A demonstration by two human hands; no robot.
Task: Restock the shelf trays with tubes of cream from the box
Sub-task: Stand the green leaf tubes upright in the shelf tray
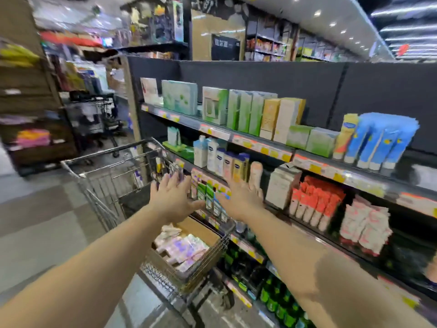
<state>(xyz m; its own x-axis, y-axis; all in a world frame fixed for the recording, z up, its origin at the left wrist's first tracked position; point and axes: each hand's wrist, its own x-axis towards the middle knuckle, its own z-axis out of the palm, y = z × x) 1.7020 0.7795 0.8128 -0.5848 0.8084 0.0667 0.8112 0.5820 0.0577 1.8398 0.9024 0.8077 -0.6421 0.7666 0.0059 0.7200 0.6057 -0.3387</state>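
Two bare forearms reach forward from the bottom edge. Below them, a cardboard box [201, 233] holding white and lilac tubes of cream [182, 250] sits in a wire shopping trolley [106, 185] beside the shelving. The left hand [171, 197] is spread, fingers apart and empty. The right hand [238, 197] is also empty, fingers straight, at a shelf tray [208, 197] of small upright tubes. Higher shelves hold lotion bottles [224, 162] and green cartons [241, 112]. The picture is blurred.
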